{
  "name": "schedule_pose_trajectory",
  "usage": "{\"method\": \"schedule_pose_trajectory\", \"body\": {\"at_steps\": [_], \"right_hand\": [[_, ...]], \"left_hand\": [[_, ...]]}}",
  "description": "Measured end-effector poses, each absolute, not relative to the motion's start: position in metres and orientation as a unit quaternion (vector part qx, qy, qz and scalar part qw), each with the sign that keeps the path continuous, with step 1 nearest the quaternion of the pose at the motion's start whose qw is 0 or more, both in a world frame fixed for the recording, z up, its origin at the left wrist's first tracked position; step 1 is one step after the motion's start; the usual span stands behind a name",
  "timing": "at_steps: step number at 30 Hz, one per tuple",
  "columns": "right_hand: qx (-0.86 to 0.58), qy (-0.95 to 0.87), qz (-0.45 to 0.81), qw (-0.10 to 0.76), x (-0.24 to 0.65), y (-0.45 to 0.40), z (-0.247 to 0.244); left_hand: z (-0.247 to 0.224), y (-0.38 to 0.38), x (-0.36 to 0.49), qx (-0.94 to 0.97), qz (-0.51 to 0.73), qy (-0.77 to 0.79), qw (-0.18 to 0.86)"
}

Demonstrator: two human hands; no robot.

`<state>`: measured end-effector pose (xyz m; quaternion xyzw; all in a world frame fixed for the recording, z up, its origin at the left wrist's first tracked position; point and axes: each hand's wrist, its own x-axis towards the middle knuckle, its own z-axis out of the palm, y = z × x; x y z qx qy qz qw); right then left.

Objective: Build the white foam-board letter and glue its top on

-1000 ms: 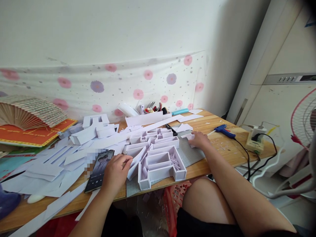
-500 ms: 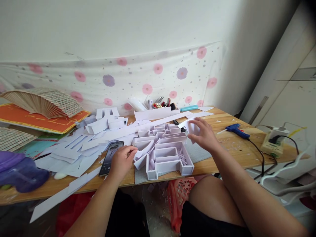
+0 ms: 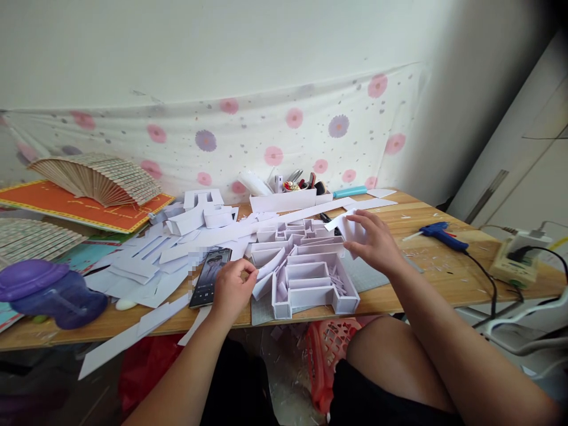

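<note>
My right hand (image 3: 370,239) grips a small folded white paper piece (image 3: 350,231) between thumb and fingers, above the right edge of the cutting mat (image 3: 370,273). Beside the phone (image 3: 210,278), my left hand (image 3: 235,287) is closed with thumb and index finger pinched; anything between the fingertips is too small to make out. Between the hands stands a group of white paper compartments (image 3: 310,297), the front one holding thin paper scraps (image 3: 338,281). Curved white strips (image 3: 270,266) lean at its left, close to my left fingertips.
A blue glue gun (image 3: 444,235) and a power strip (image 3: 515,260) with cables lie at the right. White paper sheets (image 3: 133,275), a folding fan (image 3: 97,180) and a purple-lidded container (image 3: 53,293) are at the left. Behind stands a white tray (image 3: 284,201) of tools.
The view has turned slightly, so most things appear further right. My right hand still holds the paper piece, with its fingers a little closer together.
</note>
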<state>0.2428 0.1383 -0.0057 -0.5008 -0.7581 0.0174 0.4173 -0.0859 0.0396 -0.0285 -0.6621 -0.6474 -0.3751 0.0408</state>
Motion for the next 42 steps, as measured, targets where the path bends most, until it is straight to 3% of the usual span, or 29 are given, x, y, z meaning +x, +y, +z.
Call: {"method": "schedule_pose_trajectory", "body": {"at_steps": [4, 8, 13, 16, 27, 34, 38, 42], "right_hand": [[-0.481, -0.768, -0.005, 0.424, 0.236, 0.129, 0.0], [-0.398, -0.82, -0.015, 0.411, 0.212, 0.103, 0.015], [-0.316, -0.867, -0.01, 0.384, 0.173, 0.064, 0.03], [-0.315, -0.879, -0.006, 0.358, 0.157, 0.048, 0.029], [-0.334, -0.89, 0.041, 0.309, 0.145, 0.044, 0.02], [-0.285, -0.848, 0.256, 0.366, 0.152, 0.052, 0.023], [-0.334, -0.763, 0.326, 0.448, 0.174, 0.075, 0.024], [-0.352, -0.7, 0.383, 0.489, 0.194, 0.091, 0.021]], "left_hand": [[-0.03, 0.04, -0.089, -0.68, -0.35, -0.642, 0.042], [-0.015, 0.032, -0.08, -0.659, -0.434, -0.614, 0.008], [0.01, 0.019, -0.046, -0.625, -0.494, -0.494, -0.348], [0.013, 0.015, -0.028, -0.567, -0.522, -0.461, -0.44], [0.003, 0.007, -0.021, -0.532, -0.526, -0.518, -0.415], [0.008, 0.008, -0.032, -0.598, -0.502, -0.44, -0.444], [0.009, 0.015, -0.042, -0.645, -0.489, -0.475, -0.345], [0.001, 0.023, -0.047, -0.763, -0.365, -0.49, -0.213]]}}
